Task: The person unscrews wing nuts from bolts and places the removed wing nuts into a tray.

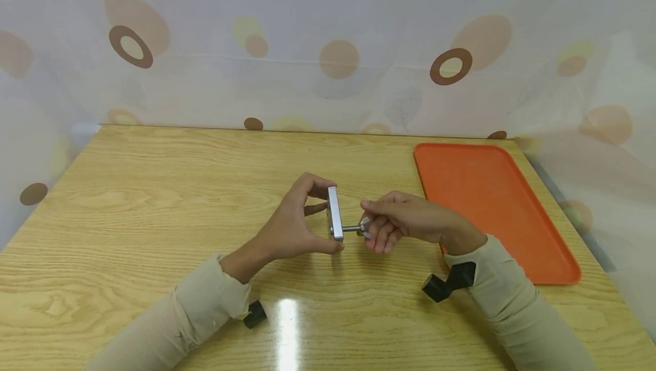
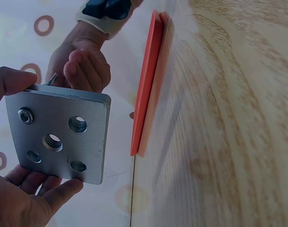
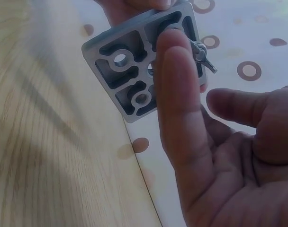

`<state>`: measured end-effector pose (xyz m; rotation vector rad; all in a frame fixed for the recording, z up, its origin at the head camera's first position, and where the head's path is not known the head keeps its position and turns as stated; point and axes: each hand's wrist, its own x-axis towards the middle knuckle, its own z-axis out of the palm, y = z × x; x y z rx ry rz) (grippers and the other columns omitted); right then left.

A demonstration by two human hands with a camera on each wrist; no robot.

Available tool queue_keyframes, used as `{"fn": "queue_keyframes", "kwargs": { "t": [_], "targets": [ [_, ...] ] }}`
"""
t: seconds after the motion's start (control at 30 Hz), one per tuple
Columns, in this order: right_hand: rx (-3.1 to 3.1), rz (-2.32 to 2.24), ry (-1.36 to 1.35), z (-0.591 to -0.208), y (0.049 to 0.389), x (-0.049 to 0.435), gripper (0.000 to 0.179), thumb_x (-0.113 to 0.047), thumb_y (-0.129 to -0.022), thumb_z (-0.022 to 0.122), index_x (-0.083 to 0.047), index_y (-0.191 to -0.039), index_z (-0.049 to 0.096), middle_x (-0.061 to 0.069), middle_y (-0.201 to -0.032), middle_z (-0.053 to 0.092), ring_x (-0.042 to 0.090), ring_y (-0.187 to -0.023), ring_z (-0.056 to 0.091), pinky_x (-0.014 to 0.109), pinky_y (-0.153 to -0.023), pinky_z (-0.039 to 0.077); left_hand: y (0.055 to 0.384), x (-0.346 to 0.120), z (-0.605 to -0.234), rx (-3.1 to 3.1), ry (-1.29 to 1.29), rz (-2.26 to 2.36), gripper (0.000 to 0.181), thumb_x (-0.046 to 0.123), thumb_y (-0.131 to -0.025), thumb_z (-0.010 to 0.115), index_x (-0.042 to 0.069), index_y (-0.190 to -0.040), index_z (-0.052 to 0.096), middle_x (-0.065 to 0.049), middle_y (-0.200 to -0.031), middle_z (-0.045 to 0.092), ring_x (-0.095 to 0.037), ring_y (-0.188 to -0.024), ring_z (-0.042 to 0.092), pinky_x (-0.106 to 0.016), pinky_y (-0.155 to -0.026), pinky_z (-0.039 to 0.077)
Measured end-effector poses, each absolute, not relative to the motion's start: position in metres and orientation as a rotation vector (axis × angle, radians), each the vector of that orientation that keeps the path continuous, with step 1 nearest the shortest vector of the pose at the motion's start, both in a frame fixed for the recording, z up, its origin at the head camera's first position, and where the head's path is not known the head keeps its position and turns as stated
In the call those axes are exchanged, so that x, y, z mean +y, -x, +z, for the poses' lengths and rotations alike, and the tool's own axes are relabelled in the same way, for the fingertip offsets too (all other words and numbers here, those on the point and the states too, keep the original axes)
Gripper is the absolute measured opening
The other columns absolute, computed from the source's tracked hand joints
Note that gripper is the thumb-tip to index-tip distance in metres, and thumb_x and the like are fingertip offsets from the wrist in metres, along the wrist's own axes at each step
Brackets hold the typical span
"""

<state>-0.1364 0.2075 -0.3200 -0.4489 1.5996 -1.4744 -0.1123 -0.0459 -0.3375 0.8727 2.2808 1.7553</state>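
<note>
A square silver metal plate (image 1: 334, 211) stands on edge above the table, gripped by my left hand (image 1: 289, 226) with the thumb on one edge and fingers on the opposite one. In the left wrist view its flat face shows several holes, with a socket-head bolt (image 2: 25, 116) seated in one corner. The bolt's shank sticks out of the ribbed back towards the right and carries a wing nut (image 3: 201, 53) at its end. My right hand (image 1: 415, 217) is beside that wing nut, thumb and index finger apart, the other fingers loosely bent.
An orange tray (image 1: 482, 206) lies on the right side of the wooden table (image 1: 154, 200). Behind the table hangs a pale sheet (image 1: 287, 29) with brown and yellow ovals. Black blocks (image 1: 448, 283) are strapped at the wrists.
</note>
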Motion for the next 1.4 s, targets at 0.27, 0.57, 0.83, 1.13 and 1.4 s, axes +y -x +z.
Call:
{"fn": "queue_keyframes", "kwargs": {
  "t": [0.27,0.57,0.83,1.13,1.4],
  "targets": [
    [1.615,-1.439,0.485,-0.3186,0.1353,0.2070,0.036,-0.030,-0.107,0.043,-0.009,-0.091,0.068,-0.003,-0.080,0.075,0.006,-0.069,0.072,0.024,-0.065,0.063,0.1123,-0.0458,-0.3365,2.278,-0.864,1.760,0.084,0.002,-0.063,0.086,0.003,-0.135,0.043,-0.020,-0.134,0.046,-0.027,-0.122,0.050,-0.046,-0.110,0.051],
    [1.551,-1.458,0.579,-0.3172,0.1372,0.2106,0.032,-0.027,-0.108,0.042,-0.009,-0.107,0.070,-0.003,-0.089,0.076,0.006,-0.078,0.073,0.024,-0.072,0.064,0.1115,-0.0459,-0.3370,2.270,-0.838,1.761,0.084,0.002,-0.063,0.086,0.003,-0.134,0.044,-0.018,-0.134,0.046,-0.026,-0.123,0.050,-0.044,-0.111,0.051],
    [1.604,-1.437,0.625,-0.3178,0.1376,0.2118,0.027,-0.023,-0.106,0.047,-0.009,-0.112,0.068,-0.003,-0.093,0.073,0.007,-0.079,0.071,0.025,-0.073,0.064,0.1123,-0.0454,-0.3377,2.270,-0.844,1.757,0.083,0.003,-0.063,0.086,0.003,-0.134,0.044,-0.020,-0.133,0.046,-0.027,-0.122,0.050,-0.046,-0.111,0.051],
    [1.633,-1.403,0.653,-0.3151,0.1359,0.2117,0.016,-0.011,-0.100,0.058,-0.006,-0.113,0.065,-0.003,-0.092,0.074,0.006,-0.078,0.070,0.024,-0.073,0.064,0.1116,-0.0459,-0.3374,2.275,-0.840,1.754,0.083,0.003,-0.063,0.087,0.004,-0.133,0.044,-0.013,-0.132,0.047,-0.026,-0.122,0.050,-0.046,-0.111,0.051],
    [1.656,-1.387,0.693,-0.3165,0.1359,0.2127,0.023,-0.011,-0.100,0.058,-0.003,-0.121,0.061,-0.003,-0.098,0.074,0.008,-0.083,0.069,0.025,-0.075,0.063,0.1115,-0.0459,-0.3366,2.277,-0.842,1.753,0.083,0.003,-0.063,0.087,0.005,-0.133,0.044,-0.012,-0.131,0.047,-0.025,-0.122,0.049,-0.043,-0.111,0.051]
  ]
}}
